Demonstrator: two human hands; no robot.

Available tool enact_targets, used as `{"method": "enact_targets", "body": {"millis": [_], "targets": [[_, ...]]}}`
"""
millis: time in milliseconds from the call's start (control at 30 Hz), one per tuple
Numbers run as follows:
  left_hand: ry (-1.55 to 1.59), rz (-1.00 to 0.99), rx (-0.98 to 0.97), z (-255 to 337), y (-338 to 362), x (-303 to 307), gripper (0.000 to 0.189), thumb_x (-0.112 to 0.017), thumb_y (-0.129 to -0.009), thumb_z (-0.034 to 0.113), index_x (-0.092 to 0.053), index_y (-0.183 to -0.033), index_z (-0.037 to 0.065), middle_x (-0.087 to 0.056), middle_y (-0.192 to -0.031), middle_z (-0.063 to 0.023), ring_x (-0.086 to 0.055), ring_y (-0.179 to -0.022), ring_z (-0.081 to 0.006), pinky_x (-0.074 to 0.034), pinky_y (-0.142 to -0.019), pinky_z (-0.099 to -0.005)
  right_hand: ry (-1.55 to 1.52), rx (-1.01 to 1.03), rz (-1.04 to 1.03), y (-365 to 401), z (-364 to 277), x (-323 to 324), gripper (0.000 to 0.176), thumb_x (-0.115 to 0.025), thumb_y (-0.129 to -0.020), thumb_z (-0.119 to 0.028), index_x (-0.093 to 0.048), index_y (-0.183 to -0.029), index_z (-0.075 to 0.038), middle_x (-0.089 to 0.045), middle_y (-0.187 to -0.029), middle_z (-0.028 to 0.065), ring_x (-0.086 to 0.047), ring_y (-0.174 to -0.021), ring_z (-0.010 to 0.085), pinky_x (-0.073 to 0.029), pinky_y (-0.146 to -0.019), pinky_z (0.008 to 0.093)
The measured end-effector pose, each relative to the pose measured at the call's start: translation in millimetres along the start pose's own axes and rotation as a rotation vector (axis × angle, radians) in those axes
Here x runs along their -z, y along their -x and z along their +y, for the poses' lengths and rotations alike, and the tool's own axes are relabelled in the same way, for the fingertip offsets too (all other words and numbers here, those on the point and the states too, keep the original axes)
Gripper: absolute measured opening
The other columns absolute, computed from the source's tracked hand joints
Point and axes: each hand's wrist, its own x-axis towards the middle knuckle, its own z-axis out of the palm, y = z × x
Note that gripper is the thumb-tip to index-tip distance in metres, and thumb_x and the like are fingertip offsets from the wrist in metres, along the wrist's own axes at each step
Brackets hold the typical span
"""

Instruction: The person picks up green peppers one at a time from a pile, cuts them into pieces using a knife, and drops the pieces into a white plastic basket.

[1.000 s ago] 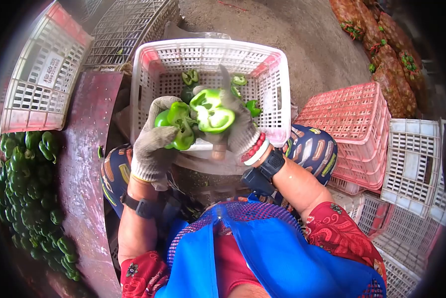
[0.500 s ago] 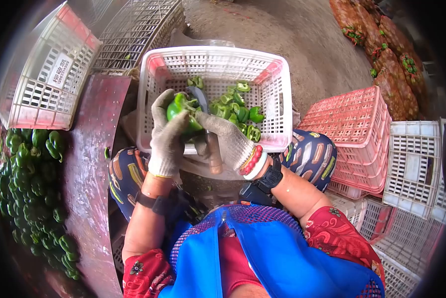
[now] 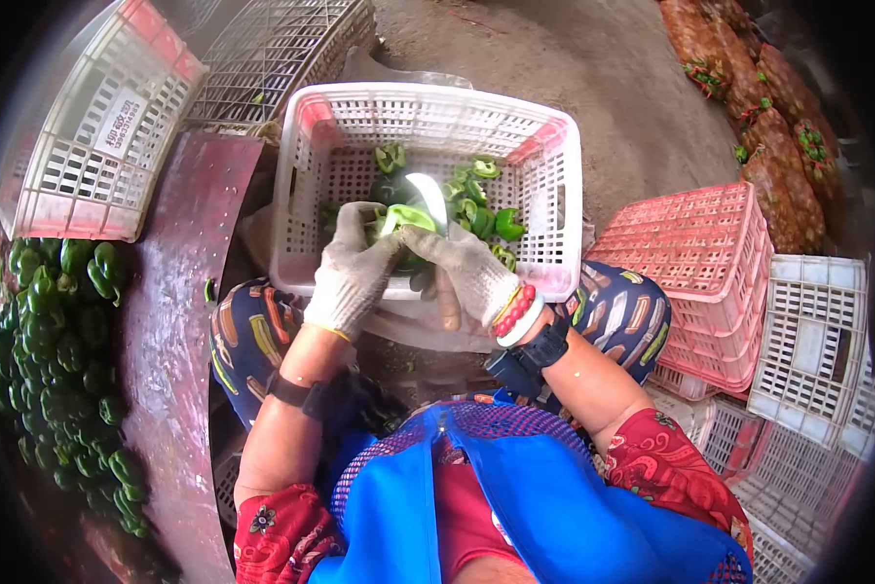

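Observation:
My left hand (image 3: 353,270), in a pale knit glove, is closed on a piece of green pepper (image 3: 408,218) above the white crate (image 3: 437,97). My right hand (image 3: 468,265), gloved too, with a red bead bracelet at the wrist, grips a knife. The knife's curved blade (image 3: 429,200) points up and away from me beside the pepper, and its wooden handle (image 3: 448,300) shows below my fingers. The fingers of both hands meet at the pepper. Cut green pepper pieces (image 3: 475,195) lie inside the crate, behind and to the right of my hands.
Whole green peppers (image 3: 62,341) are piled at the left, beside a worn reddish board (image 3: 179,321). Another white crate (image 3: 106,127) stands upper left. Stacked pink crates (image 3: 686,253) and a pale crate (image 3: 809,341) are at the right. Net sacks (image 3: 773,156) lie upper right.
The pepper has turned in my left hand and now shows its pale cut side. The knife blade has tilted and catches the light. Both hands have moved slightly right and closer together.

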Motion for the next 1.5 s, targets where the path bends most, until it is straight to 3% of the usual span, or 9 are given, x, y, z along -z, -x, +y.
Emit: {"method": "enact_targets", "body": {"millis": [133,267,433,700,800,933,1067,1367,1500], "targets": [[-0.168,-0.033,-0.173,0.8,6.3,-0.8,0.034,-0.065,-0.095,0.025,-0.058,-0.121,0.004,-0.072,-0.102,-0.0267,-0.071,-0.096,-0.0441,-0.056,-0.084,-0.0480,0.289,-0.054,0.046,3.4,-16.6,5.5,0.045,-0.067,-0.098,-0.040,-0.067,-0.120,0.000,-0.069,-0.079,0.0110,-0.062,-0.045,0.0192,-0.048,-0.041,0.0316],[-0.547,-0.174,-0.156,-2.4,16.8,1.2,0.041,-0.067,-0.093,0.042,-0.061,-0.105,0.003,-0.069,-0.088,-0.0299,-0.068,-0.085,-0.0488,-0.054,-0.074,-0.0543,0.807,0.528,0.116,6.0,1.7,5.3,0.035,-0.070,-0.095,-0.032,-0.071,-0.117,-0.005,-0.075,-0.092,0.0140,-0.074,-0.092,0.0274,-0.056,-0.079,0.0360],[-0.558,-0.121,-0.192,-1.7,48.2,-7.4,0.040,-0.072,-0.087,0.046,-0.067,-0.082,0.006,-0.067,-0.071,-0.0219,-0.069,-0.071,-0.0429,-0.053,-0.065,-0.0518,0.911,0.541,0.058,29.1,16.5,10.0,0.037,-0.074,-0.094,-0.030,-0.071,-0.116,-0.001,-0.074,-0.109,0.0194,-0.073,-0.099,0.0352,-0.059,-0.086,0.0418],[-0.498,-0.007,-0.635,-9.1,37.2,1.9,0.026,-0.078,-0.077,0.021,-0.057,-0.067,0.010,-0.057,-0.059,-0.0151,-0.062,-0.057,-0.0392,-0.048,-0.055,-0.0499,0.558,0.165,-0.004,32.7,32.8,7.1,0.035,-0.069,-0.096,-0.019,-0.067,-0.125,0.001,-0.073,-0.100,0.0149,-0.073,-0.082,0.0290,-0.058,-0.075,0.0353],[-0.197,-0.236,-0.187,6.5,39.3,10.7,0.024,-0.076,-0.083,0.026,-0.066,-0.074,0.007,-0.062,-0.065,-0.0185,-0.066,-0.064,-0.0401,-0.051,-0.059,-0.0483,0.460,0.142,0.051,30.9,29.9,1.8,0.035,-0.070,-0.096,-0.021,-0.069,-0.123,0.000,-0.073,-0.098,0.0144,-0.073,-0.082,0.0261,-0.057,-0.073,0.0346],[-0.518,0.032,-0.432,-24.9,32.4,-9.2,0.027,-0.072,-0.088,0.034,-0.070,-0.086,0.008,-0.067,-0.071,-0.0207,-0.069,-0.070,-0.0406,-0.054,-0.062,-0.0475,0.744,0.514,0.084,24.7,25.4,1.6,0.035,-0.071,-0.096,-0.030,-0.072,-0.120,-0.005,-0.076,-0.097,0.0154,-0.075,-0.087,0.0274,-0.057,-0.077,0.0373],[-0.672,-0.031,-0.321,-27.1,58.8,-14.6,0.027,-0.070,-0.089,0.037,-0.070,-0.084,0.010,-0.068,-0.069,-0.0173,-0.068,-0.065,-0.0389,-0.054,-0.060,-0.0477,0.781,0.399,0.088,41.0,32.2,-1.6,0.037,-0.072,-0.095,-0.034,-0.073,-0.119,-0.006,-0.074,-0.095,0.0173,-0.074,-0.089,0.0319,-0.057,-0.080,0.0397],[-0.189,-0.160,-0.301,-3.6,55.5,9.4,0.032,-0.074,-0.091,0.023,-0.060,-0.070,0.003,-0.054,-0.058,-0.0142,-0.051,-0.048,-0.0263,-0.044,-0.050,-0.0400,0.196,-0.025,-0.030,37.1,29.7,3.2,0.045,-0.062,-0.104,-0.040,-0.071,-0.122,0.000,-0.075,-0.093,0.0047,-0.065,-0.076,0.0081,-0.053,-0.067,0.0283],[0.173,0.249,-0.225,22.8,39.4,33.8,0.015,-0.064,-0.099,0.013,-0.064,-0.087,0.003,-0.055,-0.076,-0.0009,-0.052,-0.066,-0.0126,-0.044,-0.060,-0.0302,0.018,-0.104,-0.025,28.4,6.7,-4.6,0.054,-0.059,-0.103,-0.048,-0.067,-0.126,0.000,-0.073,-0.090,0.0090,-0.060,-0.050,0.0107,-0.046,-0.039,0.0248]]}}
